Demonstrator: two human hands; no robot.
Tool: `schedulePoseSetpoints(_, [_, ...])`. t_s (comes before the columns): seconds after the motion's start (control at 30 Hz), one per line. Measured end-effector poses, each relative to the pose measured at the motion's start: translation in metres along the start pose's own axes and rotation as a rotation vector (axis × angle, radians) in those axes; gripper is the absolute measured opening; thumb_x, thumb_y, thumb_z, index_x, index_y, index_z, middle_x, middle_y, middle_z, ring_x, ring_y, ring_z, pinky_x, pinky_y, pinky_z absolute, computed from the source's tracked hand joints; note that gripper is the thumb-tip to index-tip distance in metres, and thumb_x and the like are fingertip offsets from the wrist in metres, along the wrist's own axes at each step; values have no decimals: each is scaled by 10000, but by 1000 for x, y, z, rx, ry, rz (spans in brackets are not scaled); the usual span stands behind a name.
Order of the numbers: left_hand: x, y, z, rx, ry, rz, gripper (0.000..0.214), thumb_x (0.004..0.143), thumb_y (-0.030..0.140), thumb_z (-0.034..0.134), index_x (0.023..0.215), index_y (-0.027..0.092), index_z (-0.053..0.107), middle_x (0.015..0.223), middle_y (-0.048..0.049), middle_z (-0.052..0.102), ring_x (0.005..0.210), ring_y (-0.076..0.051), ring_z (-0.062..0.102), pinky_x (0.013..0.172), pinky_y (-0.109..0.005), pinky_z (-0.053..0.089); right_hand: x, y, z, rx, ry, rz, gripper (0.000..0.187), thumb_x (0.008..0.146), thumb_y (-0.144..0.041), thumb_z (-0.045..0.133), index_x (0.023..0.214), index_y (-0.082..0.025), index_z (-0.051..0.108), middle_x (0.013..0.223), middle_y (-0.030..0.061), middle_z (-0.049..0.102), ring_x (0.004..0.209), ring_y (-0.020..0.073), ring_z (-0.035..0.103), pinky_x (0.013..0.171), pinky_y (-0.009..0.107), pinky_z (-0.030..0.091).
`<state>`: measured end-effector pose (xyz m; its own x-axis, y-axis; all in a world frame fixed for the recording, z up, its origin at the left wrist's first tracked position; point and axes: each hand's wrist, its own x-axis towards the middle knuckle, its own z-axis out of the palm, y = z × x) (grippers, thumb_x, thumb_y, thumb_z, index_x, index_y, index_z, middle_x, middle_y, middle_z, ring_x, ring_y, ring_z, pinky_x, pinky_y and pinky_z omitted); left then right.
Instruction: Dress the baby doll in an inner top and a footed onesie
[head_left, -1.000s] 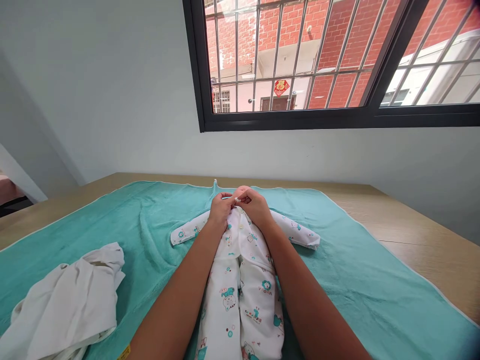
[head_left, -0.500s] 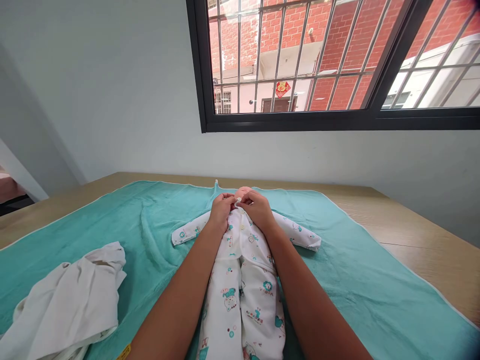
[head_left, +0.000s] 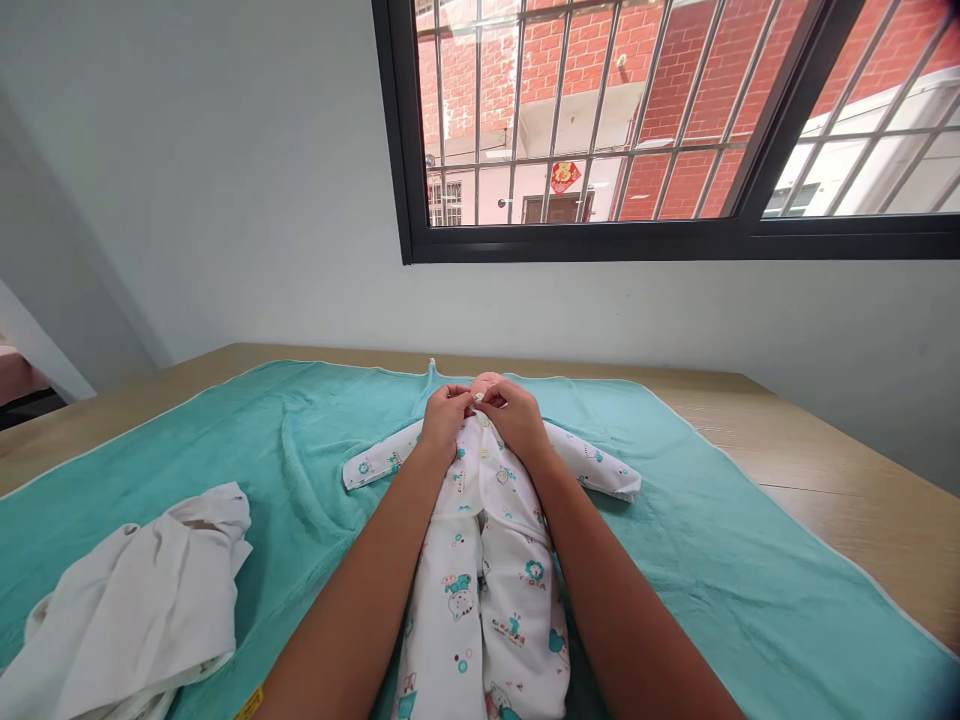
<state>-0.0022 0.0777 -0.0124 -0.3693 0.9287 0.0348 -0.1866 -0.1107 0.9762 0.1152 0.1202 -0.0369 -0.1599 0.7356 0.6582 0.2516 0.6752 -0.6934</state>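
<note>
A white baby shirt with small animal prints lies front up, its sleeves spread out to both sides. Printed baby trousers of the same pattern stretch below it toward me. My left hand pinches the left side of the collar, fingers closed. From the other side, my right hand grips the collar edge between thumb and finger, close to a small pale button. The pink rounded head of what looks like a doll shows just beyond my fingers. My fingertips partly hide the neck opening.
A turquoise blanket is spread under the clothes on a wooden table. At the left lies a crumpled white cloth. Behind the table rises a pale wall with a black-framed, barred window.
Both hands stay at the collar, with only a slight shift of the fingers around the button. The clothes and the white cloth lie as before.
</note>
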Motion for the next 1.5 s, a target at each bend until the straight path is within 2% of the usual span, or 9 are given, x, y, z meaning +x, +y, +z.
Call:
schedulePoseSetpoints(0.17, [-3, 2, 1, 0, -14, 19, 173, 629, 170, 673, 774, 166, 579, 622, 34, 562, 556, -86, 493, 581, -239, 390, 0, -2, 0, 18, 9, 29, 118, 722, -325, 667, 757, -226, 613, 836, 9, 643, 689, 145, 561, 662, 293, 473])
schedulePoseSetpoints(0.37, [-6, 3, 2, 12, -12, 46, 177, 635, 155, 681, 781, 169, 581, 620, 30, 572, 572, -97, 507, 599, -247, 399, 0, -1, 0, 33, 15, 39, 130, 720, -334, 676, 716, -222, 608, 792, 8, 649, 706, 157, 578, 663, 298, 472])
schedulePoseSetpoints(0.53, [-6, 3, 4, 24, -15, 76, 191, 633, 187, 720, 757, 171, 576, 643, 18, 582, 585, -105, 515, 610, -257, 410, 0, 0, -1, 45, -29, 75, 123, 713, -315, 655, 661, -215, 606, 768, 4, 651, 673, 151, 574, 653, 294, 470])
schedulePoseSetpoints(0.67, [-4, 2, 3, 2, -24, 92, 207, 625, 198, 734, 759, 172, 578, 660, 14, 588, 590, -101, 519, 620, -257, 419, 0, -1, -1, 94, -33, 100, 129, 705, -327, 656, 688, -216, 593, 764, 2, 646, 657, 145, 567, 638, 287, 476])
schedulePoseSetpoints(0.8, [-3, 0, 2, -31, -24, 68, 287, 590, 196, 762, 811, 174, 581, 666, 19, 597, 593, -102, 536, 623, -256, 425, 0, -1, -1, 142, -18, 132, 185, 676, -334, 672, 789, -220, 580, 829, 3, 650, 682, 141, 573, 647, 282, 494])
schedulePoseSetpoints(0.97, [-1, -1, 1, -62, -24, 43, 327, 562, 146, 737, 837, 176, 563, 656, 26, 610, 589, -108, 553, 614, -256, 423, 0, 2, -1, 194, -117, 75, 137, 719, -304, 630, 822, -215, 652, 969, 26, 655, 750, 137, 575, 690, 278, 493])
schedulePoseSetpoints(1.17, [0, -3, 0, -64, -11, 45, 324, 544, 158, 758, 818, 175, 585, 614, 45, 572, 581, -102, 537, 614, -252, 418, 2, 3, -1, 60, -102, 77, 110, 708, -256, 638, 778, -230, 718, 795, 8, 644, 679, 142, 552, 660, 285, 464])
schedulePoseSetpoints(1.5, [0, -3, 1, -30, -6, 50, 168, 603, 115, 723, 729, 162, 623, 677, 0, 626, 631, -110, 549, 659, -265, 436, 1, 7, 0, 38, -81, 94, 112, 743, -302, 625, 748, -220, 701, 742, 0, 642, 668, 145, 552, 640, 276, 441])
